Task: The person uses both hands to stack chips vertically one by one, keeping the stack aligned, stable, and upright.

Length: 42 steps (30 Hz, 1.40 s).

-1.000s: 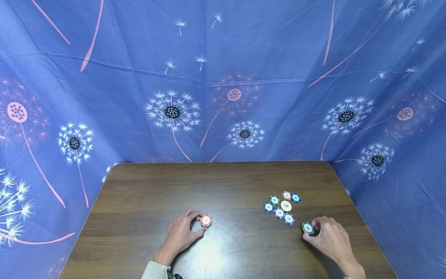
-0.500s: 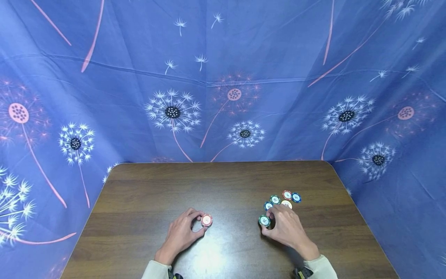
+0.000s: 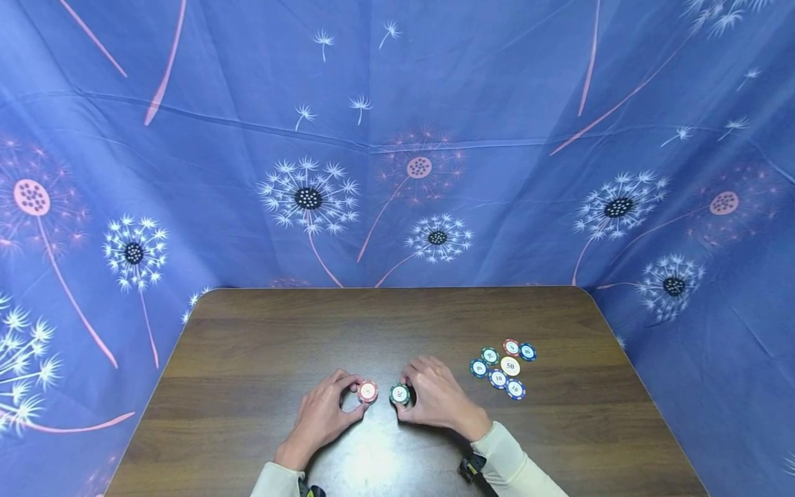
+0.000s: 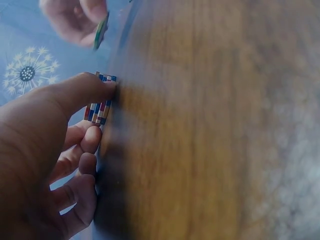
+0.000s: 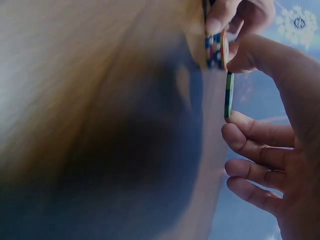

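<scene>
My left hand (image 3: 319, 416) pinches a small stack of poker chips (image 3: 368, 391) between thumb and fingers, a red-rimmed chip on top. In the left wrist view the stack (image 4: 97, 113) shows several coloured edges, with the table surface right beside it. My right hand (image 3: 439, 397) pinches one green-rimmed poker chip (image 3: 400, 394) just right of the stack, with a small gap between them. The right wrist view shows this green chip (image 5: 228, 95) edge-on, raised off the table, with the stack (image 5: 216, 51) beyond it.
Several loose chips lie in a cluster on the right of the wooden table (image 3: 279, 331): a cream 50 chip (image 3: 510, 366), blue ones (image 3: 515, 389), a green one (image 3: 490, 355) and a red one (image 3: 511, 347). A blue dandelion-print cloth (image 3: 373, 83) hangs behind and at both sides.
My right hand has carried the green chip leftward from the table's right side, past the cluster, to beside the stack. My left hand keeps its hold in the same place.
</scene>
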### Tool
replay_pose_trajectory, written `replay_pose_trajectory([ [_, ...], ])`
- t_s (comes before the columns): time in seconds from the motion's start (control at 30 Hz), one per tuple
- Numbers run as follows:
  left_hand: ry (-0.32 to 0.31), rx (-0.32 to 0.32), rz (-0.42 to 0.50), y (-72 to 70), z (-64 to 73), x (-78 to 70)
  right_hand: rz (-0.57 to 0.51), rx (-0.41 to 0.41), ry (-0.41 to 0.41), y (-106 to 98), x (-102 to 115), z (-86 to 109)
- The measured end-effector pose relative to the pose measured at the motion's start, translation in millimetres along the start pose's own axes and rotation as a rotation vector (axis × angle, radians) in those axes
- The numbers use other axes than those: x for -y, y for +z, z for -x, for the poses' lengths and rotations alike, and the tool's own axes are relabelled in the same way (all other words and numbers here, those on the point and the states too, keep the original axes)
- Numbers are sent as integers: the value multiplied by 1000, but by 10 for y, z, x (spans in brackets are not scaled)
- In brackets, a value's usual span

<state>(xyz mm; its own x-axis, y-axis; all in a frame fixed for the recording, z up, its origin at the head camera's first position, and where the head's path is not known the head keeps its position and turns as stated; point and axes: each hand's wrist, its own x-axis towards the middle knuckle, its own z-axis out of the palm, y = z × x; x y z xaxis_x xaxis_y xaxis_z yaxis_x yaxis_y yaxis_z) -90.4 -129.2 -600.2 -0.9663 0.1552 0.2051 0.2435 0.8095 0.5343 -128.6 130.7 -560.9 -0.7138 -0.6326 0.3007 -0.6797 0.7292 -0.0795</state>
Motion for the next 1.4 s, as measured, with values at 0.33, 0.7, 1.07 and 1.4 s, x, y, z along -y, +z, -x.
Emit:
replay_pose_trajectory([
  [0.33, 22, 3, 13, -19, 0, 7, -7, 8, -96, 88, 203, -327],
  [0.7, 14, 15, 23, -41, -7, -7, 4, -10, -147, 155, 258, -450],
  [1.07, -1, 22, 9, -58, -24, -4, -10, 52, -129, 143, 271, -483],
  [1.4, 8, 19, 22, -50, -13, 1, -100, 73, -23, 1, 253, -409],
])
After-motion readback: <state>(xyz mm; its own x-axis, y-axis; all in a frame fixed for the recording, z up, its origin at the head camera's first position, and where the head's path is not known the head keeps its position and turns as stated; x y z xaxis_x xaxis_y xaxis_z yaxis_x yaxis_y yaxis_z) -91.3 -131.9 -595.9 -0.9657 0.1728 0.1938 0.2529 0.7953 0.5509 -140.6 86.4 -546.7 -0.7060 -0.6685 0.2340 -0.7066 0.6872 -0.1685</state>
